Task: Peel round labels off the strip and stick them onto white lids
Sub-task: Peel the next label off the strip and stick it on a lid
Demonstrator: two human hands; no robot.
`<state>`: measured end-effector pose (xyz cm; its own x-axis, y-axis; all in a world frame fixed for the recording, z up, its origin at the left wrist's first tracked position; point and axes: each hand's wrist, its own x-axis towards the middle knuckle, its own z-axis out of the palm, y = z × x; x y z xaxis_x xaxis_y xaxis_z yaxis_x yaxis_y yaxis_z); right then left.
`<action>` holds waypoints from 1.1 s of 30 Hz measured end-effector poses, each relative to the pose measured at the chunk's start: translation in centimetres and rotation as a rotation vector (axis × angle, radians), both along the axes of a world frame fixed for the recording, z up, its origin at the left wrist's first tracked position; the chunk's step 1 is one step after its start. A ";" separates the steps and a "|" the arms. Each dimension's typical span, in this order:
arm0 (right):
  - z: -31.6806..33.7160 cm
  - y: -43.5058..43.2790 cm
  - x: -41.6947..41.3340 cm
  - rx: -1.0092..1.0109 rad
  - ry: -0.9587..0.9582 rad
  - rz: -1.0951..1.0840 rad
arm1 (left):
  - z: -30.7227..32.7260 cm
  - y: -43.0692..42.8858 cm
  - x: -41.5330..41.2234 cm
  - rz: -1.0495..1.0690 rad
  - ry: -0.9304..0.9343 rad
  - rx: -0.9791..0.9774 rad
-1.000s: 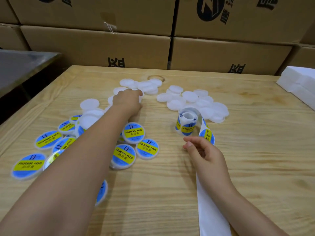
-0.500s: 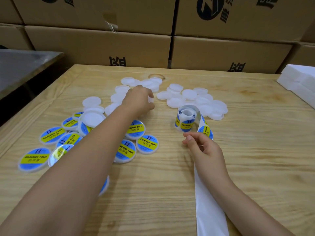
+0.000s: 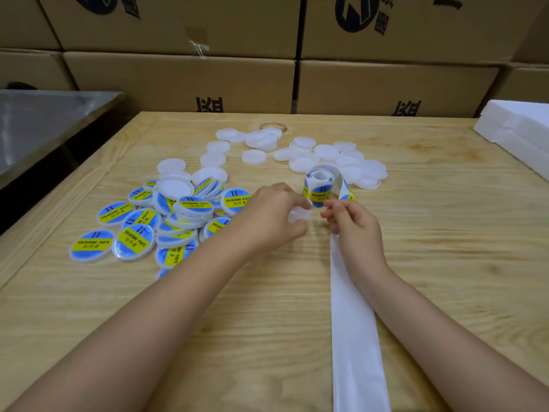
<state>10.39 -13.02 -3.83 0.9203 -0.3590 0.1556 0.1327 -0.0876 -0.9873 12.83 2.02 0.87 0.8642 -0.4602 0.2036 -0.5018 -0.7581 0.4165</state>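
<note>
- Head view, the hands: the left hand point(image 3: 271, 217) reaches in from the lower left with its fingers curled round a blank white lid point(image 3: 300, 216); thumb and fingertips hold the lid by its rim, just above the table point(image 3: 267, 322)
- The right hand point(image 3: 355, 226) sits just right of it with its fingers bent; thumb and forefinger pinch the label strip point(image 3: 355, 337) where it leaves the roll; the two hands' fingertips are near each other but apart
- The strip: a bare white band runs from the near edge of the table up under the right palm; its far end is coiled into a roll point(image 3: 320, 185) that stands on edge just beyond the fingers, with blue-and-yellow round labels on its outer turn; one label shows right beside the right forefinger
- The lids: a heap of labelled lids point(image 3: 178, 215) lies to the left of the left hand, several overlapping, a few white undersides among them; the plain lids point(image 3: 326, 156) are scattered behind the roll and across the far middle of the table
- Surroundings: stacked cardboard boxes point(image 3: 184, 81) stand along the far edge; white foam blocks point(image 3: 523, 126) rest at the far right corner; a grey metal surface point(image 3: 44, 120) lies off to the left
</note>
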 end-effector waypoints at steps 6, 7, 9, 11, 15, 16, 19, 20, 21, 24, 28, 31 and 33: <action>0.1 -0.1 0.0 0.057 -0.009 -0.008 | -3.4 -0.3 -1.9 0.000 -0.132 0.073; 0.1 -0.2 -0.1 0.057 -0.008 -0.007 | -3.8 -0.3 -1.9 0.008 -0.179 0.088; 0.0 -0.2 -0.2 0.044 -0.002 -0.002 | -4.3 -0.4 -2.0 0.022 -0.234 0.103; 0.0 -0.2 -0.2 0.010 0.009 0.000 | -4.6 -0.4 -1.8 0.026 -0.231 0.063; 0.0 -0.3 -0.5 -0.072 0.041 0.017 | -4.8 -0.1 -1.6 0.059 -0.163 -0.041; 0.0 -0.4 -0.6 -0.088 0.047 0.022 | -4.8 0.0 -1.6 0.065 -0.151 -0.056; 0.1 -0.5 -0.7 -0.076 0.075 0.031 | -4.7 0.8 -1.7 0.081 -0.124 -0.051; 0.2 -0.5 -0.7 -0.052 0.087 0.028 | -4.7 1.0 -1.7 0.097 -0.108 -0.034; 0.3 -0.6 -0.7 -0.028 0.101 0.021 | -4.6 1.1 -1.8 0.120 -0.095 -0.008; 0.8 -0.9 -0.8 0.096 0.139 0.008 | -3.8 1.1 -2.3 0.193 -0.163 0.081; 1.7 -1.3 -0.7 0.263 0.215 0.025 | -3.0 -0.4 -4.0 -0.197 -0.579 -0.039; 2.3 -1.7 -0.7 0.331 0.282 0.051 | -3.4 -2.0 -5.6 -0.460 -0.485 0.075; 2.6 -2.0 -0.8 0.298 0.296 0.084 | -3.7 -2.4 -5.7 -0.466 -0.386 0.110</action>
<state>9.56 -14.98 -1.21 0.9376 -0.2700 -0.2193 -0.1661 0.2067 -0.9642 7.11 -0.36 -2.87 0.4402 -0.8082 0.3912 -0.8899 -0.4508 0.0701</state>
